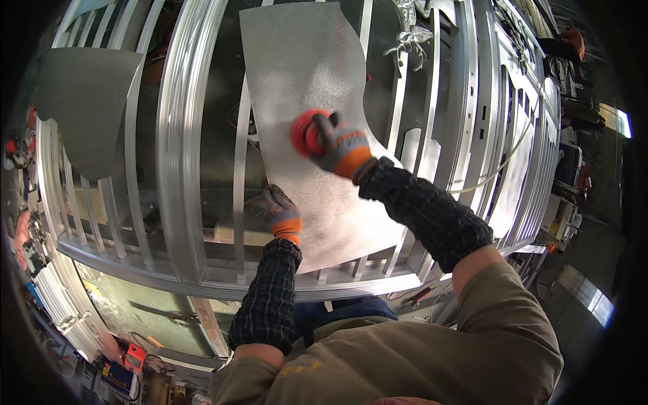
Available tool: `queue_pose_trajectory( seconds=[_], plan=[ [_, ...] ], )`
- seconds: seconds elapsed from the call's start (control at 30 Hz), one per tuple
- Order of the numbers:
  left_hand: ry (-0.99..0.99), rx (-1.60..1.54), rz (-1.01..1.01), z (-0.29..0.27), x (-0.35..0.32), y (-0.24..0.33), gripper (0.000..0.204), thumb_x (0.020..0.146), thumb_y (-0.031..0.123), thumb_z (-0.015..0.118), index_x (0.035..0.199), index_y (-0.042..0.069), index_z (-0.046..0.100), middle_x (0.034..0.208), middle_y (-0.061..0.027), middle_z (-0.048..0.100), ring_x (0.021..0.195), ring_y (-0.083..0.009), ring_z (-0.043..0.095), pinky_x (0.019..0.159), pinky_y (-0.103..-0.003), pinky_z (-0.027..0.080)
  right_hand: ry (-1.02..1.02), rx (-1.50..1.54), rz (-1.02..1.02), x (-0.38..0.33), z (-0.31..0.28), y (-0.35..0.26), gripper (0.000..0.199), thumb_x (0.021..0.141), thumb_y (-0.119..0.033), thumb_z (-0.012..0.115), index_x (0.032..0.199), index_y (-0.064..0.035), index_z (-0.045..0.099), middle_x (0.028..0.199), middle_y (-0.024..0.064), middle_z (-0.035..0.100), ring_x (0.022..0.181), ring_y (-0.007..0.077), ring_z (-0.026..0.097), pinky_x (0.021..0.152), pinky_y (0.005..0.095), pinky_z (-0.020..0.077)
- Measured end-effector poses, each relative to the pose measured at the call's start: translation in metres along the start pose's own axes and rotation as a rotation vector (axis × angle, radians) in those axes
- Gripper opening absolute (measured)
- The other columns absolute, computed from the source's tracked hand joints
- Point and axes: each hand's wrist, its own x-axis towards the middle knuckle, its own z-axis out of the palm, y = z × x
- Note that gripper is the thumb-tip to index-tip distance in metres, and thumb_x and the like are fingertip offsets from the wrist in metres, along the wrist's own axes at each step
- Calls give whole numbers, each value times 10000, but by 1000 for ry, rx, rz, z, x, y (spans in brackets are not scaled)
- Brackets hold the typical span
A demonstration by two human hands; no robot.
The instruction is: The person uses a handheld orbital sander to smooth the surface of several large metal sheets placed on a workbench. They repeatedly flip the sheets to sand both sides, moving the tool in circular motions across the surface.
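Observation:
A long grey metal sheet (337, 209) with one wavy edge lies across a frame of silvery metal bars. My right hand (344, 148), in a grey and orange work glove, is closed around a red round pad (307, 133) on the upper middle of the sheet. The pad's underside is hidden and its outline slightly blurred. At the sheet's left edge, my left hand (282, 214) in a matching glove grips the rim, its fingertips partly blurred. Dark checked sleeve covers (432, 216) wrap both forearms.
Another curved grey sheet (88, 101) lies on the bars at left. A thick ribbed rail (185, 135) runs between the two sheets. Crumpled shiny wrap (410, 40) sits at the far right of the main sheet. A thin pale hose (506, 158) curves over the right-hand bars.

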Motion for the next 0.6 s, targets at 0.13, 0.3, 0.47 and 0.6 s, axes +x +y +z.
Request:
queue_pose_trajectory(
  seconds=[0.13, 0.3, 0.47, 0.6],
  plan=[
    [-28, -95, -100, -11, 6, 14, 423, 1087, 320, 410, 1375, 34, 529, 1156, -284, 709, 1060, -481, 670, 864, -520, 554, -12, 3, -85, -12, 0, 2, 764, 789, -429, 821, 1427, -180, 481, 1301, 272, 563, 1022, 452, 701, 877, 503, 599],
    [-32, -32, -104, -12, 3, 23, 432, 1085, 315, 406, 1403, 42, 516, 1144, -270, 717, 1046, -483, 676, 888, -515, 545, 226, 155, 263, 80, -73, 47, 707, 832, -443, 790, 1411, -163, 496, 1261, 249, 594, 1056, 455, 697, 900, 503, 585],
    [84, 31, 18, 1, -1, 7, 470, 1065, 292, 419, 1442, 18, 480, 1160, -274, 711, 1031, -470, 687, 902, -505, 544, 83, 67, 115, -19, -13, 31, 803, 776, -450, 829, 1437, -168, 469, 1356, 291, 537, 1055, 453, 699, 915, 510, 584],
    [-78, -22, -154, -17, 5, 22, 509, 1048, 298, 454, 1451, -12, 466, 1178, -279, 704, 1030, -465, 690, 913, -496, 549, 92, 90, 82, -55, 14, 50, 815, 759, -425, 842, 1439, -171, 471, 1275, 258, 561, 1016, 441, 710, 877, 498, 604]
  ],
)
